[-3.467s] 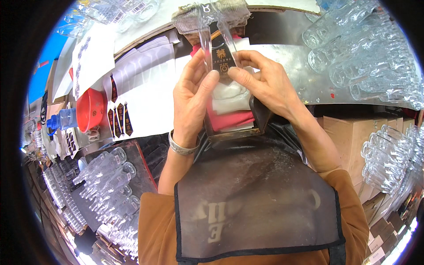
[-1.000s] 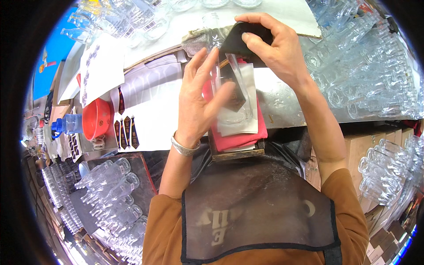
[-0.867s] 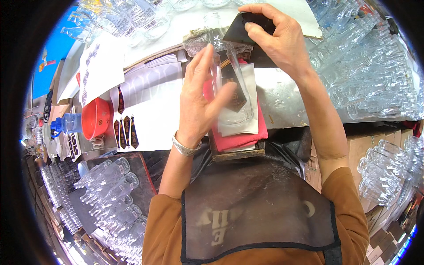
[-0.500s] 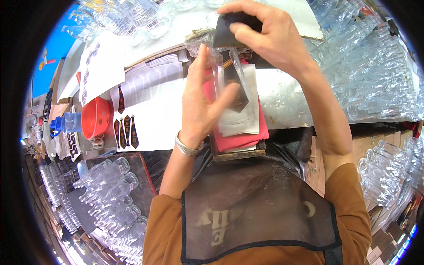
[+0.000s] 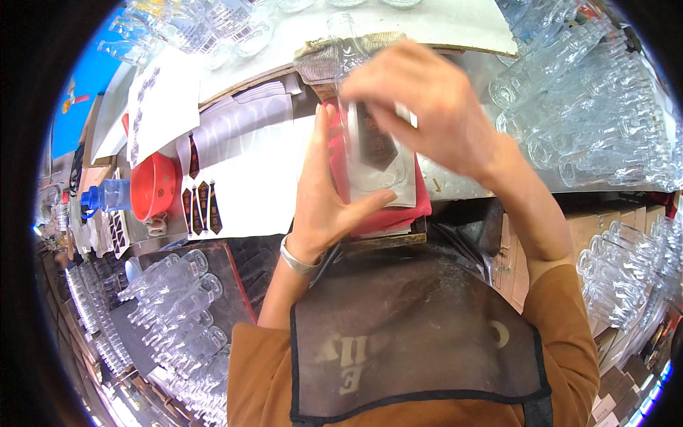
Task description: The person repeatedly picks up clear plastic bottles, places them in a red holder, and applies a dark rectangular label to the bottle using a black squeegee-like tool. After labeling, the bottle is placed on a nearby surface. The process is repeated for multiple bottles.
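Observation:
A clear glass bottle [image 5: 356,167] lies with its neck away from me, on a red cloth [image 5: 421,199] and white sheets. Its neck end rests on a greyish folded cloth [image 5: 316,60]. A dark tie-shaped label [image 5: 377,151] shows at the bottle's body. My left hand [image 5: 321,196] is open beside the bottle, fingers stretched along its left side and thumb reaching across near its base. Over the bottle's upper body is my right hand [image 5: 427,107], smeared by motion. Its fingers bend down toward the glass, and whatever they may hold is hidden.
Several dark tie-shaped labels [image 5: 201,206] lie on a white sheet [image 5: 256,178] at left, near a red bowl [image 5: 153,188] and a blue-capped plastic bottle [image 5: 110,196]. Glass bottles are heaped at right [image 5: 590,107], lower left [image 5: 178,313] and lower right [image 5: 619,277].
My right hand has come down toward me from the far end, and the dark flat piece it held is no longer visible. My left hand has dropped slightly, its thumb now nearer the bottle's base.

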Demonstrator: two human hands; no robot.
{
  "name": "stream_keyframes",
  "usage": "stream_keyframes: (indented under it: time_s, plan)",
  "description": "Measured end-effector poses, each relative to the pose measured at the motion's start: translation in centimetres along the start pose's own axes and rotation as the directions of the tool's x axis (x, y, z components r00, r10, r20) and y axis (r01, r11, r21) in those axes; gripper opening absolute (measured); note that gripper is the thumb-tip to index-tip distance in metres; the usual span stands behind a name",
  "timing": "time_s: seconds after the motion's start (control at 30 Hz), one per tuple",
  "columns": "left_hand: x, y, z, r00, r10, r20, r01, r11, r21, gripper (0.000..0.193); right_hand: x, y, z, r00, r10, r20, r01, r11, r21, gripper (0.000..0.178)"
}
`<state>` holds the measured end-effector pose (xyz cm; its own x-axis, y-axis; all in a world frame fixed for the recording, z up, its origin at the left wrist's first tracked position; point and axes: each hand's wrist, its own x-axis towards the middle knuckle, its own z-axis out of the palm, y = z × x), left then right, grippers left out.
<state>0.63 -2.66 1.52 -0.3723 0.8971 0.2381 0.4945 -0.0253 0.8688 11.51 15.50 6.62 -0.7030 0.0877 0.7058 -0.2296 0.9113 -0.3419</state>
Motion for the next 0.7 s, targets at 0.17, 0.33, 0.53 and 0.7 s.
stream_keyframes:
  time_s: [0.17, 0.33, 0.53, 0.7]
  plan:
    - [-0.7, -0.6, 0.2, 1.0, 0.024, -0.013, -0.025, 0.999, -0.028, 0.122, -2.9, -5.6, -0.6, 0.969, 0.068, 0.237, -0.136, 0.949, 0.283, 0.03]
    - [-0.5, 0.2, -0.2, 0.999, -0.006, 0.031, 0.005, 1.0, 0.021, 0.125, 1.5, 1.4, 0.2, 0.977, 0.206, -0.053, -0.208, 0.978, -0.025, 0.022]
    - [-0.9, -1.7, -0.2, 0.999, 0.038, 0.024, -0.035, 0.994, -0.105, 0.122, -3.7, -3.1, -0.4, 0.976, 0.11, 0.187, -0.165, 0.936, 0.312, 0.029]
    - [-0.9, -1.4, 0.0, 0.999, 0.052, 0.005, -0.052, 0.996, -0.077, 0.121, -1.3, 0.3, -0.6, 0.912, 0.397, 0.105, -0.409, 0.899, 0.159, 0.022]
